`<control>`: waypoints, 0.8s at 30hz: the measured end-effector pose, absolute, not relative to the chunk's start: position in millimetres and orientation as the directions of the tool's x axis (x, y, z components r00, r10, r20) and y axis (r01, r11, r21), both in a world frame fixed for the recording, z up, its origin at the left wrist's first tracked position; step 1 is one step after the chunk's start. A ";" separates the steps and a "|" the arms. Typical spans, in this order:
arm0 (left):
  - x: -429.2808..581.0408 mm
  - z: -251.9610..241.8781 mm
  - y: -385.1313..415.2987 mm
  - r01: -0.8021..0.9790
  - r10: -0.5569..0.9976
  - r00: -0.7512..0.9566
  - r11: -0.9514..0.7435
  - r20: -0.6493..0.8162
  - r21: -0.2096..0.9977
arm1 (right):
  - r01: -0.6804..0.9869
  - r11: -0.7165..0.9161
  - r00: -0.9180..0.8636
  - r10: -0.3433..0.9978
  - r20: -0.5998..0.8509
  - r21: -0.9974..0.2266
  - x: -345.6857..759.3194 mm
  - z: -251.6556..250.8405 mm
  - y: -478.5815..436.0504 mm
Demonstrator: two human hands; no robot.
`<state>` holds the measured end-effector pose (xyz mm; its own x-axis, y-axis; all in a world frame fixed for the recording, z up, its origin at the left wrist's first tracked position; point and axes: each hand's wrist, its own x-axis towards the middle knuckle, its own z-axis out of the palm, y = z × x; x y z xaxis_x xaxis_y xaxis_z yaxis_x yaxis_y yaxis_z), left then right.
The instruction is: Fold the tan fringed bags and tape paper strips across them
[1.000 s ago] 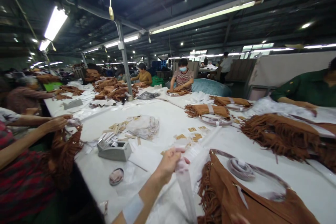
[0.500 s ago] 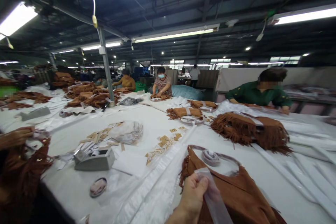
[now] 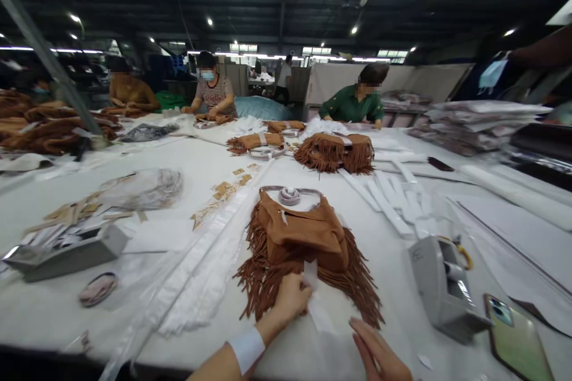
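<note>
A brown suede bag [image 3: 304, 229] with long fringe lies on the white table in front of me, its strap curved at the far side around a coiled greyish band [image 3: 289, 195]. My left hand [image 3: 292, 296], with a white band round the wrist, is closed at the bag's near edge over the fringe. Between its fingertips is a whitish translucent strip [image 3: 319, 312], which reaches up onto the bag and down toward me. To the right of the strip's lower end, my right hand [image 3: 378, 348] is held with fingers stretched out, and nothing shows in it.
A grey tape dispenser [image 3: 447, 286] and a phone [image 3: 518, 333] lie at right. At left are a grey box of white slips [image 3: 71, 250] and an oval coil [image 3: 98, 289]. Wrapped fringed bags [image 3: 335, 152] sit farther back. Several co-workers stand across the table.
The view has swung right, and the bag now lies more central with its fringe spread. My left hand has brought the strip to the bag's near edge. My right hand has come into view.
</note>
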<state>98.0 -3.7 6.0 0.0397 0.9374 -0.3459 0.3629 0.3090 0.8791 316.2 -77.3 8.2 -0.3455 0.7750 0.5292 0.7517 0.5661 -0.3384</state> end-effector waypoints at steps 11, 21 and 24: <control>52.7 15.0 -37.7 0.946 0.964 -0.195 0.135 0.183 0.295 | 0.668 0.743 -0.683 0.633 0.365 -0.037 249.2 -33.7 -27.8; 35.8 12.0 -8.6 0.988 0.985 -0.035 0.059 -0.167 0.143 | 0.694 0.710 -0.658 0.693 0.293 -0.120 240.5 -25.9 -13.6; 25.5 18.0 -1.1 0.985 0.976 0.041 -0.003 -0.213 0.175 | 0.660 0.749 -0.712 0.647 0.272 -0.057 242.8 -30.1 -12.0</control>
<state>25.5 -1.1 18.0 0.0412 0.9762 -0.2132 0.9846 -0.0033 0.1749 242.8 -12.0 -30.1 -0.7119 0.6475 0.2721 0.6598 0.7493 -0.0568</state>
